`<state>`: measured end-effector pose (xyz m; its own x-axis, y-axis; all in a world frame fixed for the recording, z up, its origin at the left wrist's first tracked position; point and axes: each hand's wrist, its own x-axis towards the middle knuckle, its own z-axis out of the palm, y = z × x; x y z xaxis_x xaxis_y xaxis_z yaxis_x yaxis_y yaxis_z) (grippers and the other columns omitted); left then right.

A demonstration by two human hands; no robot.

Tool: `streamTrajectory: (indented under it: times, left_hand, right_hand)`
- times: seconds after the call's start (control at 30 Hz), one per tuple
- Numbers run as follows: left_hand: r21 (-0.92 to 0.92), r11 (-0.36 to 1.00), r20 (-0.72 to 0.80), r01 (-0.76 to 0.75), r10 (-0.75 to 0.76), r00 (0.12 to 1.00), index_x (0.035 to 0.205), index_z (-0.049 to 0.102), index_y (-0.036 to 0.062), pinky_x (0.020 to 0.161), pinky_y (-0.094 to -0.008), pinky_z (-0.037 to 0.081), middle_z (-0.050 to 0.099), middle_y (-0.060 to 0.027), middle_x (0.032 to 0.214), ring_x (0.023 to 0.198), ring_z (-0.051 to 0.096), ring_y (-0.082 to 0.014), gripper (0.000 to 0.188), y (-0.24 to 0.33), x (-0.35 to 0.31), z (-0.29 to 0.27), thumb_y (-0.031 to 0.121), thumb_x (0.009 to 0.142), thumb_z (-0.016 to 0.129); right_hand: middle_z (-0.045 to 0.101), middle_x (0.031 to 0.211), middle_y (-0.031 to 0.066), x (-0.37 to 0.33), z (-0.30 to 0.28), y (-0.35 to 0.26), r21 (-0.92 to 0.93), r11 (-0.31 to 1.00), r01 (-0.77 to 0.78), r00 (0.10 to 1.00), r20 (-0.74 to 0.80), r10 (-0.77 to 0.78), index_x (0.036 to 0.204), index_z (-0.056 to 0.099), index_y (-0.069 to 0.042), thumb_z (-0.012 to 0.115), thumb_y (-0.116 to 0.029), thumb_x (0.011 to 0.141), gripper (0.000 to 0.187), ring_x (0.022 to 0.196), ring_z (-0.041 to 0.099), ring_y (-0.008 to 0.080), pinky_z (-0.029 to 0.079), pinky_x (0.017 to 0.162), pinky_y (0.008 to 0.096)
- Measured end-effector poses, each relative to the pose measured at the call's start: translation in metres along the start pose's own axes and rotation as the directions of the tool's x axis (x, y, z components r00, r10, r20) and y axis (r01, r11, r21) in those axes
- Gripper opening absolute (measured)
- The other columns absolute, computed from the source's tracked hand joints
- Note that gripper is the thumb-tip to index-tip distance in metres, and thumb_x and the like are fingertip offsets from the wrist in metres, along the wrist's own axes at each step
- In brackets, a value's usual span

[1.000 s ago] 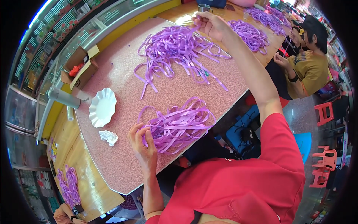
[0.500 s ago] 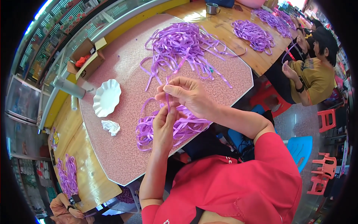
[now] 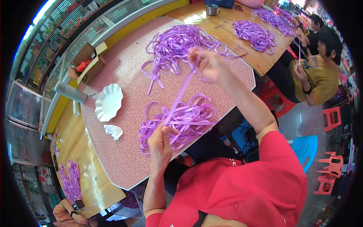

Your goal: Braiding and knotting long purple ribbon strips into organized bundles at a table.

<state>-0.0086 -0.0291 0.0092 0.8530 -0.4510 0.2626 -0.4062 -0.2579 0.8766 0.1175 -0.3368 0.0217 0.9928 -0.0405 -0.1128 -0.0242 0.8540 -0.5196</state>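
Observation:
A length of purple ribbon (image 3: 179, 97) runs taut on a slant between my two hands. Lower down, my left hand (image 3: 160, 145) is closed on it, thumb pressed against the fingers. My right hand (image 3: 208, 64) pinches the ribbon farther up, beside the far heap of purple ribbon (image 3: 174, 39); its fingers are somewhat blurred. Beneath the stretched piece lies a nearer heap of looped purple ribbon (image 3: 196, 117), close to the edge of the pink speckled table (image 3: 113, 159).
On the table's left stand a white scalloped dish (image 3: 109, 102), a crumpled white tissue (image 3: 113, 131), a grey cylinder (image 3: 70, 92) and an open cardboard box (image 3: 87, 64). A metal mug (image 3: 212, 10) and another ribbon pile (image 3: 254, 34) rest on the wooden table. Co-workers (image 3: 317, 75) sit at the right.
My hands have moved apart, the right one up and to the right, the left one slightly down. The ribbon between them is now drawn out straight.

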Motion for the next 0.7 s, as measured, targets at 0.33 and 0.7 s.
streamTrajectory:
  times: [0.33,0.7]
  left_hand:
    - [-0.352,0.936,-0.238,0.013,-0.103,0.966,0.117,0.064,-0.0020,0.082,-0.0310,0.052,0.069,-0.0099,0.100,0.086,0.069,-0.0166,0.036,-0.009,0.014,-0.010,0.025,0.109,0.041]
    - [-0.164,0.985,0.067,0.045,-0.035,0.997,0.098,0.062,-0.0017,0.076,-0.0298,0.051,0.067,-0.0065,0.080,0.079,0.064,-0.0140,0.033,-0.028,0.037,-0.015,0.022,0.109,0.042]
  right_hand:
    - [0.069,0.095,0.0080,-0.023,0.018,-0.079,-0.619,0.615,0.488,0.862,0.233,-0.450,0.104,0.069,0.000,0.059,-0.018,0.100,0.021,0.085,0.067,0.0186,0.056,0.076,0.0347]
    - [0.070,0.103,0.0127,-0.068,0.058,0.065,-0.646,0.092,0.758,0.634,0.762,0.132,0.121,0.066,-0.001,0.074,-0.018,0.089,0.038,0.090,0.068,0.0224,0.053,0.079,0.0351]
